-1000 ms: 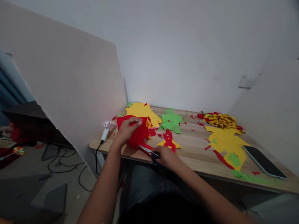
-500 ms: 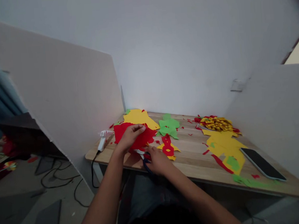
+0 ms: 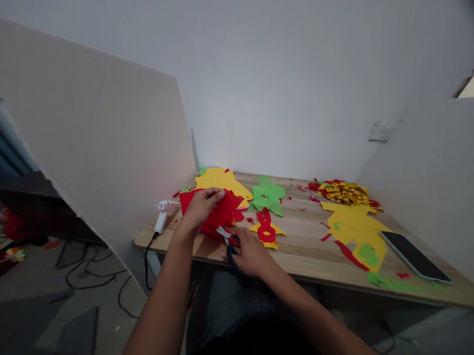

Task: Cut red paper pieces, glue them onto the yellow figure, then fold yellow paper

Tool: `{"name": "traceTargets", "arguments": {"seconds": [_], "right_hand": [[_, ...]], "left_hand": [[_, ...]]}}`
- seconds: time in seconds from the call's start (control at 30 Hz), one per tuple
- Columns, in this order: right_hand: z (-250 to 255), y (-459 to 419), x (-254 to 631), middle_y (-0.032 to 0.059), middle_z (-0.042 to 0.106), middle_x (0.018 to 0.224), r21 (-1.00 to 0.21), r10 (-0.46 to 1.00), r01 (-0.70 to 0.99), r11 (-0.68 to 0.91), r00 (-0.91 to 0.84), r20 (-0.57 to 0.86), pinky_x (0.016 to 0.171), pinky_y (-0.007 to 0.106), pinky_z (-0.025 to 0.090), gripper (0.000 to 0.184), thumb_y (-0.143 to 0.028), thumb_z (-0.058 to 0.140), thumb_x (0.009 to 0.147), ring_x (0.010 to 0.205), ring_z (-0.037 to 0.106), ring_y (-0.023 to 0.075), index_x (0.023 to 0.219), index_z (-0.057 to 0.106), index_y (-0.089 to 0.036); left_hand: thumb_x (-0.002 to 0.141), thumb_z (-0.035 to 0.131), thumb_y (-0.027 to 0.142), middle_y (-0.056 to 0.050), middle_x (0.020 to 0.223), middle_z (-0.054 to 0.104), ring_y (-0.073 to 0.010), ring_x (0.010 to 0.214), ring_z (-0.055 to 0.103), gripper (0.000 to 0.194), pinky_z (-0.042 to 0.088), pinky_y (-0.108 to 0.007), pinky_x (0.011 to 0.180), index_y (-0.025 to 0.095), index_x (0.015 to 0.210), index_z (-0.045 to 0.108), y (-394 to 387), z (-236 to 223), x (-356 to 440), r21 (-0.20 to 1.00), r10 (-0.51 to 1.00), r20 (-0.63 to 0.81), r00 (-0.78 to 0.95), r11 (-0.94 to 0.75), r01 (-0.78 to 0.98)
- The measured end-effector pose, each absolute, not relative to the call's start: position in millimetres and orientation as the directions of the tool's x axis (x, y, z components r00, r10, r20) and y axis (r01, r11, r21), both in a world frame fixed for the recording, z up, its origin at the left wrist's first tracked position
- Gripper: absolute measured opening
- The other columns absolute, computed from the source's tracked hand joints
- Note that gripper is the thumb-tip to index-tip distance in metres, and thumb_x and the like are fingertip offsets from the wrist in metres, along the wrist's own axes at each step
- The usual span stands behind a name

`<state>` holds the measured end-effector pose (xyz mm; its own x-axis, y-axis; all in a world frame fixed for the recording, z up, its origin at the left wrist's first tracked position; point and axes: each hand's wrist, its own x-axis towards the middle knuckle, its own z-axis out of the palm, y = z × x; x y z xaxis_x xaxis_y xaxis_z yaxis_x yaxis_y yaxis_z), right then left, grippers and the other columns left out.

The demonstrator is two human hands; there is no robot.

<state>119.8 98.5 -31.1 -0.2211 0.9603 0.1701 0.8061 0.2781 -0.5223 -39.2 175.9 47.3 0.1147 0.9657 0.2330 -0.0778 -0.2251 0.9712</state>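
Note:
My left hand (image 3: 204, 206) is closed in a pinch on a sheet of red felt-like material (image 3: 227, 210), which it holds above the near left part of the table. In my right hand (image 3: 251, 253) is a pair of scissors (image 3: 231, 250) with dark handles, fingers wrapped round them. The blades point up and left at the lower edge of the red sheet; whether they touch it I cannot tell. Just right of the scissors lies a yellow piece with a red cut-out shape (image 3: 266, 232) on top. Green pieces (image 3: 268, 196) lie farther back.
A white glue gun (image 3: 161, 220) with a black cord lies at the table's left end. Yellow sheets (image 3: 358, 225), a ruffled yellow bundle (image 3: 345, 192) and a phone (image 3: 415, 256) are on the right. Red scraps are scattered about. White panels stand at both sides.
The scissors have drawn slightly clear of the red sheet's lower edge, showing more blade. My left hand has shifted slightly up and left with the sheet. The view has tilted a little.

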Motion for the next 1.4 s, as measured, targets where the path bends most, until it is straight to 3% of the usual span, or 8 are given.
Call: {"name": "traceTargets", "arguments": {"seconds": [0.23,0.47,0.73,0.93,1.1,1.27,1.33,1.4], "right_hand": [[-32.4,114.8,106.6,0.007,0.069,0.108,-0.549,0.953,0.78,0.302,-0.246,0.175,0.085,0.03,0.045,0.027,-0.035,0.066,0.087,0.102,0.063,0.023,0.111,0.065,-0.023],[-39.4,90.5,119.4,0.0176,0.059,0.121,-0.481,0.964,0.836,0.263,-0.206,0.168,0.1,0.044,0.041,0.062,-0.048,0.068,0.082,0.115,0.054,0.0323,0.133,0.054,-0.015],[-29.8,103.2,108.5,0.0126,0.061,0.123,-0.462,0.956,0.837,0.292,-0.246,0.158,0.091,0.037,0.047,0.049,-0.035,0.066,0.082,0.109,0.061,0.028,0.128,0.058,-0.021],[-21.4,89.1,156.4,0.0134,0.061,0.12,-0.363,0.959,0.892,0.27,-0.218,0.18,0.091,0.035,0.046,0.046,-0.027,0.066,0.082,0.11,0.06,0.028,0.127,0.061,-0.02],[-32.8,69.3,233.7,0.012,0.061,0.114,-0.536,0.971,0.842,0.059,0.077,0.227,0.093,0.035,0.047,0.043,-0.031,0.063,0.085,0.106,0.061,0.0255,0.126,0.056,-0.019],[-45.0,56.8,278.8,0.0148,0.059,0.107,-0.628,0.909,0.775,-0.07,0.309,0.281,0.096,0.046,0.046,0.05,-0.046,0.062,0.081,0.103,0.06,0.0306,0.121,0.055,-0.016],[-44.8,54.2,281.8,0.0105,0.062,0.095,-0.755,0.912,0.654,-0.04,0.333,0.241,0.087,0.045,0.049,0.047,-0.05,0.065,0.077,0.092,0.062,0.0288,0.111,0.058,-0.018],[-42.4,51.6,275.1,0.0038,0.062,0.079,-0.929,0.929,0.368,0.03,0.334,0.162,0.072,0.04,0.052,0.05,-0.056,0.067,0.074,0.073,0.063,0.0238,0.106,0.056,-0.02]], "left_hand": [[0.058,0.085,0.049,0.0,0.07,0.065,-0.0126,0.064,0.052,0.04,0.038,-0.024,0.06,0.016,0.077,0.071,171.4,49.7,-33.2,0.975,0.97,0.215,0.116,-0.205,-0.09],[0.057,0.084,0.052,-0.003,0.083,0.069,-0.0139,0.076,0.06,0.046,0.044,-0.024,0.067,0.016,0.083,0.071,175.9,52.8,-44.4,0.965,0.979,0.2,0.028,-0.192,-0.179],[0.054,0.086,0.05,-0.002,0.076,0.067,-0.0155,0.073,0.059,0.046,0.044,-0.025,0.065,0.015,0.079,0.069,171.2,51.8,-27.4,0.953,0.972,0.234,-0.006,-0.231,-0.197],[0.074,0.069,0.055,-0.001,0.09,0.067,-0.0159,0.084,0.059,0.04,0.045,-0.025,0.075,0.02,0.09,0.062,174.6,41.7,-17.8,0.899,0.907,0.37,-0.202,-0.404,-0.169],[0.074,0.068,0.048,0.001,0.071,0.059,-0.0162,0.07,0.056,0.03,0.042,-0.026,0.065,0.02,0.081,0.059,167.1,6.4,26.8,0.932,0.934,0.336,-0.118,-0.348,-0.102],[0.075,0.064,0.034,0.004,0.066,0.054,-0.015,0.062,0.052,0.02,0.04,-0.025,0.061,0.022,0.089,0.058,150.1,-13.8,74.0,0.948,0.954,0.301,0.017,-0.297,-0.118],[0.074,0.063,0.03,0.005,0.063,0.05,-0.0145,0.06,0.05,0.019,0.039,-0.025,0.061,0.022,0.091,0.058,144.5,-15.8,83.7,0.95,0.954,0.296,0.053,-0.289,-0.117],[0.074,0.062,0.029,0.005,0.066,0.051,-0.0146,0.064,0.052,0.022,0.041,-0.025,0.064,0.022,0.094,0.057,138.7,-17.0,89.9,0.95,0.951,0.297,0.084,-0.286,-0.122]]}}
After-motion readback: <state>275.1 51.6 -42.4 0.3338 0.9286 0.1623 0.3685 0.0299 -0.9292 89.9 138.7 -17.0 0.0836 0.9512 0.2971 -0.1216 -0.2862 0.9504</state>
